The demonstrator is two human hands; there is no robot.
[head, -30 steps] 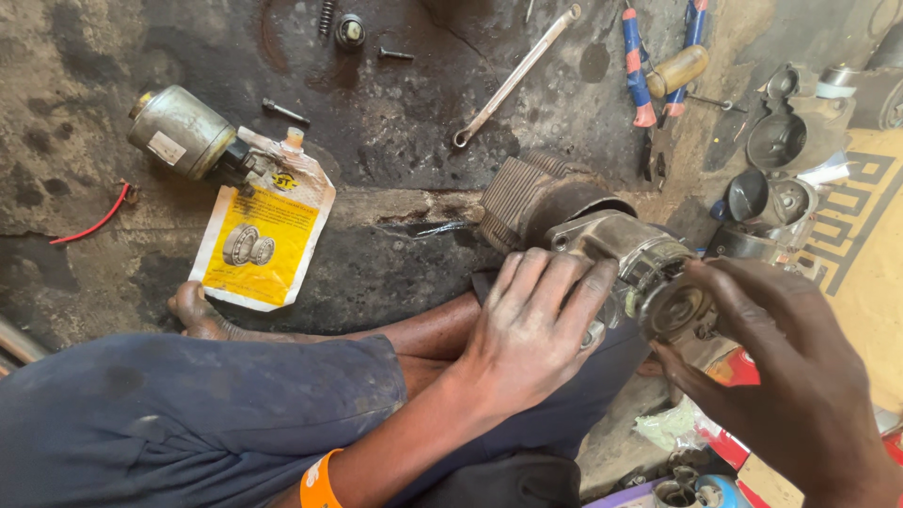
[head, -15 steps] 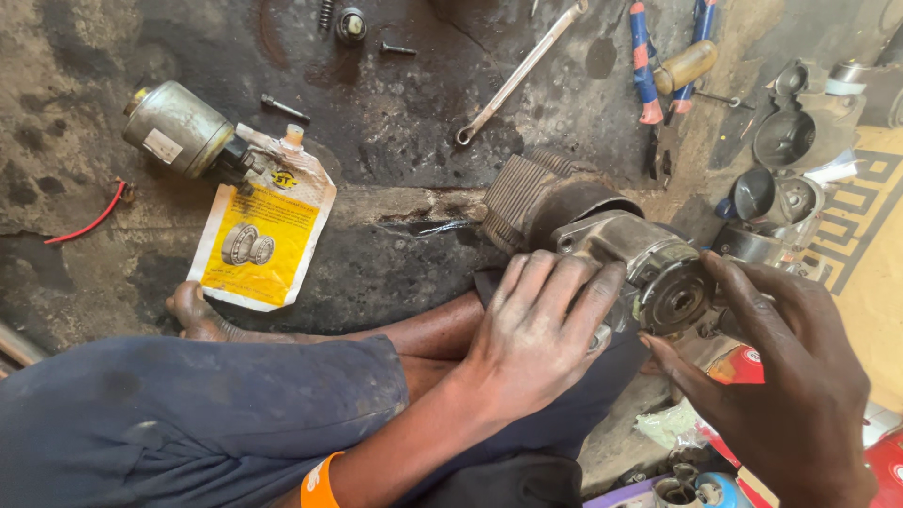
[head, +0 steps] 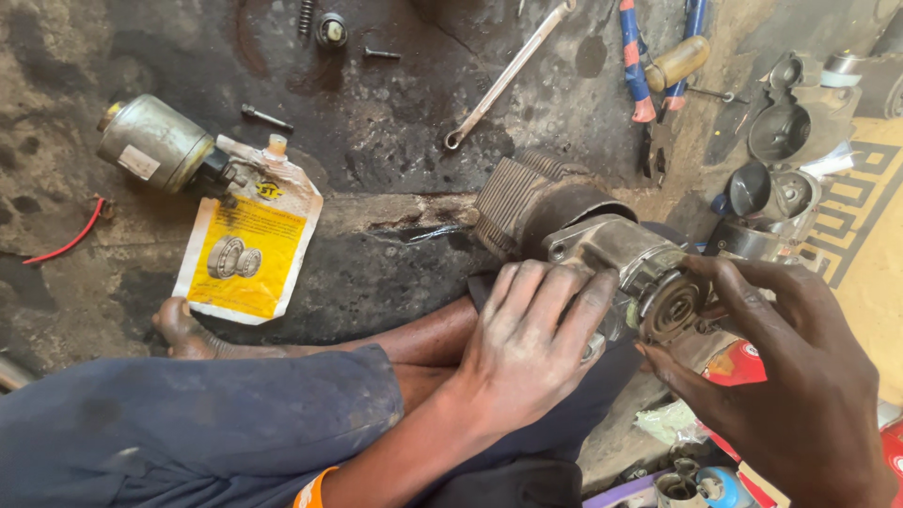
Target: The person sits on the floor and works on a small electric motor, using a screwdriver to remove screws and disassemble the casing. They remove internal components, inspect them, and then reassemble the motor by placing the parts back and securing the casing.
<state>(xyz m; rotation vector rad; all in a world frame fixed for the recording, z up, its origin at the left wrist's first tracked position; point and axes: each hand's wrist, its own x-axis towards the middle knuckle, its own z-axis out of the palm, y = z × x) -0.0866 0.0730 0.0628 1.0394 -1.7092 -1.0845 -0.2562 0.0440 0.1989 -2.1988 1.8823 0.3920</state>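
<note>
A grimy metal starter-motor housing (head: 616, 254) lies across my lap, its round geared end (head: 673, 306) facing right. My left hand (head: 531, 343) lies flat over the housing's near side and grips it. My right hand (head: 781, 376) is at the geared end, thumb and fingers pinched on the round part there. A ribbed dark cylinder (head: 517, 198) sits just behind the housing on the oily floor.
On the floor lie a silver cylindrical motor part (head: 155, 143), a yellow grease pouch (head: 246, 252), a long wrench (head: 508, 73), blue-handled pliers (head: 640, 66), a bolt (head: 266, 117) and a red wire (head: 66, 240). Metal caps and housings (head: 776, 183) cluster at right. My bare foot (head: 179, 329) rests left.
My right hand has moved up onto the housing's geared end and closed its fingertips on it. The left hand keeps its hold.
</note>
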